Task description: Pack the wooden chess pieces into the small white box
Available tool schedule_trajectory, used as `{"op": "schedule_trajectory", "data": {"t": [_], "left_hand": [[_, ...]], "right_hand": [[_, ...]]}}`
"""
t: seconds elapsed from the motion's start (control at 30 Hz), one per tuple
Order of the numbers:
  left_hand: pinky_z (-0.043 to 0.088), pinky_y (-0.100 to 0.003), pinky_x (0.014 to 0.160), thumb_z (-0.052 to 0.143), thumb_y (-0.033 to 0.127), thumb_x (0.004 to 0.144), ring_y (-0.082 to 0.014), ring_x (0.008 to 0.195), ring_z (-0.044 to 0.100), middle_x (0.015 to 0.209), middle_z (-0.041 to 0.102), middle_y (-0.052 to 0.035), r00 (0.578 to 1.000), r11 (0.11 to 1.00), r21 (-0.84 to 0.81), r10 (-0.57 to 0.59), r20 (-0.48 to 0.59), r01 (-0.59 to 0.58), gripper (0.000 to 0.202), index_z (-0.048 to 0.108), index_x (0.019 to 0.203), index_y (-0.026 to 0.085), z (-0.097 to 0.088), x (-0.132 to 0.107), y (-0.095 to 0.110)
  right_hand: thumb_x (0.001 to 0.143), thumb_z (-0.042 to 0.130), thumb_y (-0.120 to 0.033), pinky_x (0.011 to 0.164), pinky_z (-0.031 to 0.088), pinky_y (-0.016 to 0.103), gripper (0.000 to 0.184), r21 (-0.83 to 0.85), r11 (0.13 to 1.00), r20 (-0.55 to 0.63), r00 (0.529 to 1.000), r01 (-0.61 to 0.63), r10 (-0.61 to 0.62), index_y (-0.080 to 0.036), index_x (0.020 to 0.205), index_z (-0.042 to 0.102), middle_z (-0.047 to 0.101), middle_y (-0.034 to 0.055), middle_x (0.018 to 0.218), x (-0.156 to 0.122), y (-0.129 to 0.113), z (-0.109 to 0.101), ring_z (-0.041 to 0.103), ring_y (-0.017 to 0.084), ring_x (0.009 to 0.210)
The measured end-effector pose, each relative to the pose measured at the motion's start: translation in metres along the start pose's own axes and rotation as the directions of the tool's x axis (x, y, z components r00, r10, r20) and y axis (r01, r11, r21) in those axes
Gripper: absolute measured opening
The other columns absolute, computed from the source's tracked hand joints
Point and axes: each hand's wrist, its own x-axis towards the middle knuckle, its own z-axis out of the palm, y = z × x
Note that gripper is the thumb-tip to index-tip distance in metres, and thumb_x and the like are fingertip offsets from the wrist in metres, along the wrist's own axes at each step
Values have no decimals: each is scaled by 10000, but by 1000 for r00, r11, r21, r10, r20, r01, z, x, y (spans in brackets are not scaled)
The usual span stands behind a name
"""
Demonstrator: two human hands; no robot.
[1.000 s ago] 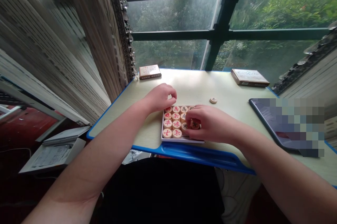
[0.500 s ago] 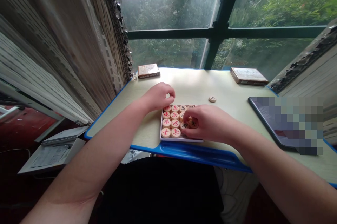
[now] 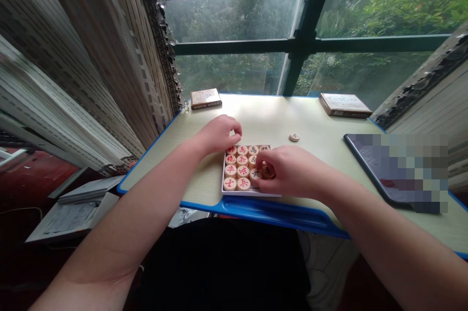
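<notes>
A shallow white box (image 3: 252, 194) sits near the front edge of the table. Rows of round wooden Chinese chess pieces (image 3: 243, 171) fill it, red characters on the left and black ones on the right. My right hand (image 3: 287, 170) reaches over the box's right side, thumb and fingers closed around a black-marked chess piece (image 3: 268, 170); its fingers hide part of that side. At the far left corner of the box is my left hand (image 3: 221, 131), loosely curled with nothing visible in it. One loose chess piece (image 3: 294, 137) lies on the table beyond the box.
The pale table (image 3: 263, 116) has a blue rim. Two small boxes stand at the back, a left box (image 3: 206, 99) and a right box (image 3: 344, 105). A dark tablet (image 3: 380, 169), partly blurred out, lies at the right. A curtain (image 3: 120, 48) hangs on the left.
My right hand has shifted very slightly over the right side of the box. My left hand stays where it was, and the pieces look unchanged.
</notes>
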Motion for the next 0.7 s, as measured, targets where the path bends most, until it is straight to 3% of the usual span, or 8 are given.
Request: {"op": "schedule_trajectory", "data": {"t": [0.13, 0.43, 0.7], "left_hand": [[455, -302, 781, 508, 177, 693, -176, 789, 576, 775, 669, -34, 1000, 1000, 5, -3, 10, 3, 179, 683, 729, 166, 1, 0, -3], [456, -292, 774, 515, 178, 694, -171, 785, 578, 770, 667, -30, 1000, 1000, 11, -12, 11, 12, 174, 685, 728, 168, 2, 1, -3], [457, -287, 779, 515, 184, 700, -169, 784, 581, 767, 669, -31, 999, 1000, 17, -25, 21, 25, 174, 687, 724, 167, 4, 1, -4]], "right_hand": [[723, 582, -464, 467, 204, 259, 270, -10, 1000, 28, 999, -19, 19, -196, 701, 600, 595, 19, 607, 0, -1, -2, 393, 100, 464], [712, 581, -371, 497, 226, 253, 225, 12, 1000, 5, 1000, 18, -18, -193, 841, 628, 608, 20, 654, -1, -1, 0, 451, 122, 531], [720, 545, -340, 500, 197, 254, 181, 27, 998, -9, 998, 55, -54, -188, 816, 559, 604, 21, 698, -1, 1, 0, 421, 116, 542]]}}
